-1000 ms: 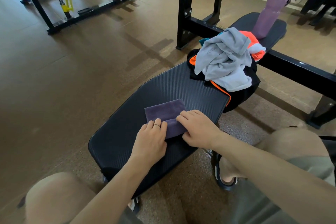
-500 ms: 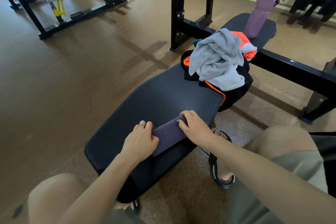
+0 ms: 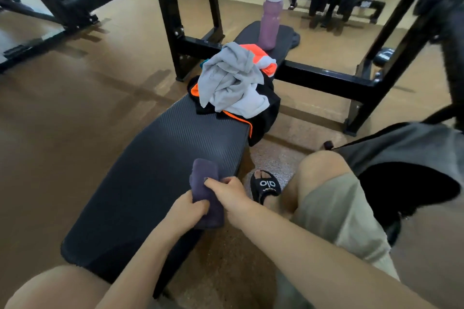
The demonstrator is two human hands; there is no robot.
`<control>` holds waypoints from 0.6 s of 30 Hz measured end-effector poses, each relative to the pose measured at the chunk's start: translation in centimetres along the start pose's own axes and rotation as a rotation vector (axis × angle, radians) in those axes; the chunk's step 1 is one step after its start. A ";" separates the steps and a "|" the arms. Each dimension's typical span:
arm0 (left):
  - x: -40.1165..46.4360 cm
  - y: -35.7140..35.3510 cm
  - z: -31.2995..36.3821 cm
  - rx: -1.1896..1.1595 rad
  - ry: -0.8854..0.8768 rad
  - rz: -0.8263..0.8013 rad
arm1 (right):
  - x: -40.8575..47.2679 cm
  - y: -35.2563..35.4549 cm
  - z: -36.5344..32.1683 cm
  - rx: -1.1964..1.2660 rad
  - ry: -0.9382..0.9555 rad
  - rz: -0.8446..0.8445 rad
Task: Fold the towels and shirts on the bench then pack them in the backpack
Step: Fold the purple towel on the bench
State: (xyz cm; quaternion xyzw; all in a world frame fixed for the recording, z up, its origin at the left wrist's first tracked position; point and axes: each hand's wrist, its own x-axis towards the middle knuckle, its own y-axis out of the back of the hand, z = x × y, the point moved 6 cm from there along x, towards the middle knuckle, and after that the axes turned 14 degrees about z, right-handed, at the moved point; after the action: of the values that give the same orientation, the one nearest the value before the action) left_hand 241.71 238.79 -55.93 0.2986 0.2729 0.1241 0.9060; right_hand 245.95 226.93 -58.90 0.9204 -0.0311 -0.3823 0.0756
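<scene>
Change since earlier frame: purple towel is now standing rolled into a thick bundle turned lengthwise at the bench's near right edge; half a second ago it was lying across the pad as a flatter fold under both hands.
Left hand: fingers are curling round the bundle's near end, gripping it from the left.
Right hand: fingers are curling onto the bundle's right side, thumb tip pressing on its top; both hands are holding it together.
Towel material: soft, napped cloth, dark purple, forming a rounded oblong roll.
Bench: black padded top with fine ribbed texture, long tapered shape with rounded corners; a broad bare stretch is lying open between the towel and the clothes.
Clothes pile: crumpled grey, orange and black garments heaped at the pad's far end, black fabric drooping over the right edge.
Backpack: dark grey fabric, possibly with its black mouth gaping, sitting right of the person's knee; the view here is blurred.
Bottle: mauve, cylindrical, standing upright on the far pad beyond the pile.
Floor beside bench: speckled mat, with a black slide sandal resting just beside the towel's edge.
</scene>
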 end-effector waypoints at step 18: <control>-5.2 -16.5 28.1 0.161 -0.651 -0.112 | 0.2 36.4 -10.6 -0.211 0.713 0.470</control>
State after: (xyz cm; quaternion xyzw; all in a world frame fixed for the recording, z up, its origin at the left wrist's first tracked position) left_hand 254.46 210.48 -44.93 0.3779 -0.0059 -0.0500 0.9245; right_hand 253.59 192.23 -45.70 0.9500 -0.1723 -0.0145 0.2601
